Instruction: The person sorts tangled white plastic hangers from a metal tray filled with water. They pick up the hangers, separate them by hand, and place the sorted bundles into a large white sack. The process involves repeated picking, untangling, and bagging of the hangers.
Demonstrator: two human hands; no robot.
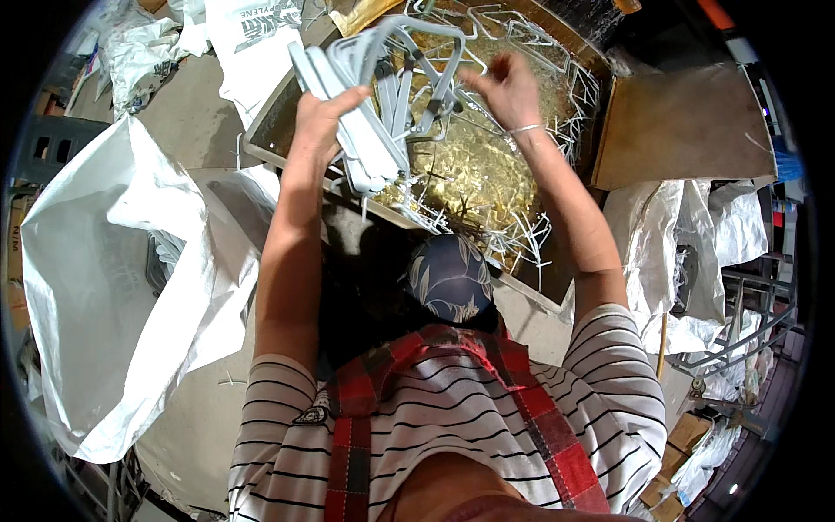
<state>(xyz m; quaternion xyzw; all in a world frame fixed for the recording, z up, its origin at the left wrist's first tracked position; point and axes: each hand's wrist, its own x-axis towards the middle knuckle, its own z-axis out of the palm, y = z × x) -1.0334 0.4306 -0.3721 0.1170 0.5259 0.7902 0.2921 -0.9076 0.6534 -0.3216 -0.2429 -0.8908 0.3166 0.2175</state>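
My left hand (320, 117) grips a stacked bundle of pale grey plastic hangers (374, 104), held up over a shiny gold-lined tray (474, 170). My right hand (504, 87) is raised just right of the bundle, fingers curled close to the hooks of the hangers; whether it pinches one I cannot tell. A thin bracelet circles that wrist. Loose white plastic offcuts (522, 230) litter the tray under both hands.
A large open white woven sack (104, 287) stands at my left. More white sacks (687, 252) hang at the right, beside a brown board (687, 122). Cardboard boxes (678, 452) lie low right. A metal frame (739, 339) is at the right.
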